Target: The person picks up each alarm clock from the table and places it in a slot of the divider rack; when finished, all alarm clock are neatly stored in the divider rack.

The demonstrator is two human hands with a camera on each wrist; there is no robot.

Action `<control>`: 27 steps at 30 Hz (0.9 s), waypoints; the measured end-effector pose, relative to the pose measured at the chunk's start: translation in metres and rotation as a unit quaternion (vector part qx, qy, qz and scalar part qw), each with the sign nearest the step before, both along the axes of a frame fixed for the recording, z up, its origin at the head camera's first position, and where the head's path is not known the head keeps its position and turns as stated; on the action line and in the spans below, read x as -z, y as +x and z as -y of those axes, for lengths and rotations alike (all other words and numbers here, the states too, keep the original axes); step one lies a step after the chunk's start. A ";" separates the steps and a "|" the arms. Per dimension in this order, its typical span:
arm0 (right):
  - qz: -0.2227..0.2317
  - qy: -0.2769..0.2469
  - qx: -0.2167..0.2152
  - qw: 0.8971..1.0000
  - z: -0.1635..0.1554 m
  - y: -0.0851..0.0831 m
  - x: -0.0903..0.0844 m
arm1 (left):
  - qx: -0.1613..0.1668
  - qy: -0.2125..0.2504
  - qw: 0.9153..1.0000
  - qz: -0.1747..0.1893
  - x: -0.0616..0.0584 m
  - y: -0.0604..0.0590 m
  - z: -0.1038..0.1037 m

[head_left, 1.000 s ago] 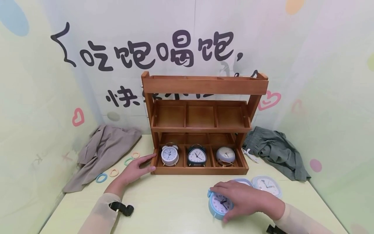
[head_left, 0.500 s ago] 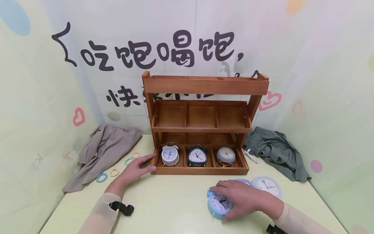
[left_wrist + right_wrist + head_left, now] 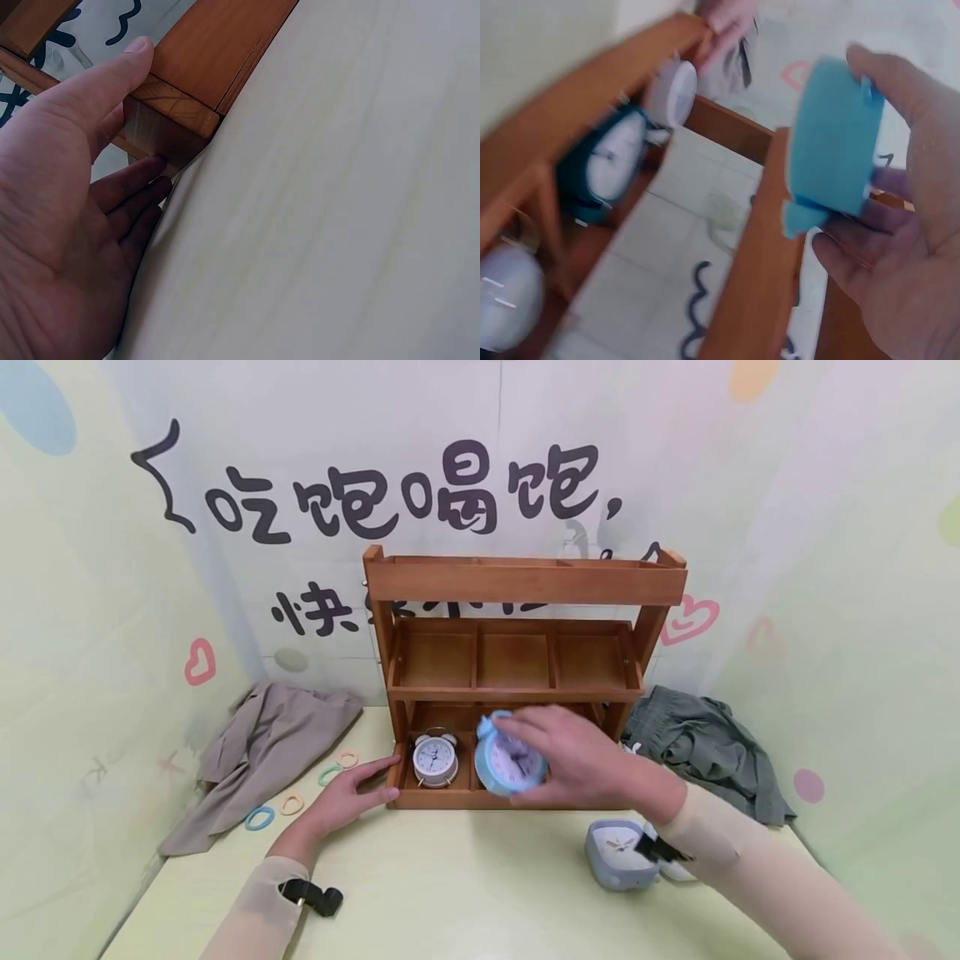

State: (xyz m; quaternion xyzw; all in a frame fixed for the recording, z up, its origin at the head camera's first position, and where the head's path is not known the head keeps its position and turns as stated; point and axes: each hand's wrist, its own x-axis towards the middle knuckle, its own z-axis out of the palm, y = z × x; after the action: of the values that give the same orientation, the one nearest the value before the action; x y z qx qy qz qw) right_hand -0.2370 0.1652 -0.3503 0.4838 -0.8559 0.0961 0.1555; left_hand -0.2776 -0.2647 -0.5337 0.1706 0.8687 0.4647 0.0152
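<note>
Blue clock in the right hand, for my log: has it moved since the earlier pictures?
Yes: in the head view, the blue clock has moved up and left, and now overlaps the wooden rack.

Bright, diffuse light fills the head view, its source out of frame, with only a faint shadow on the table (image 3: 420, 893) below the wooden rack (image 3: 525, 583); blur softens the blue alarm clock (image 3: 512, 764) and the right hand (image 3: 581, 760). The left wrist view is dimmer, the left hand's (image 3: 52, 187) fingers in deep shade. In the hazy right wrist view, the dark green clock (image 3: 607, 161) smears and glare streaks a pale round clock (image 3: 510, 296).
</note>
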 end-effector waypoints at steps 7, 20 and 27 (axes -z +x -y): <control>-0.069 -0.013 0.023 0.997 0.046 -0.048 -0.044 | 0.002 -0.006 1.000 -0.010 0.003 -0.002 0.003; -0.098 0.020 0.077 0.992 0.107 -0.108 -0.069 | 0.004 0.011 1.000 -0.005 0.001 -0.002 0.002; -0.094 0.027 0.073 0.992 0.121 -0.123 -0.060 | 0.004 0.007 1.000 -0.006 0.001 -0.002 0.003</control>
State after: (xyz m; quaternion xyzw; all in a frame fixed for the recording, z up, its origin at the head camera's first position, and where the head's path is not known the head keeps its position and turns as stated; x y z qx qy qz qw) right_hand -0.3604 0.0438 -0.2901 0.4307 -0.8729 0.0149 0.2287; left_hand -0.2795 -0.2674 -0.5347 0.1771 0.8649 0.4696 0.0112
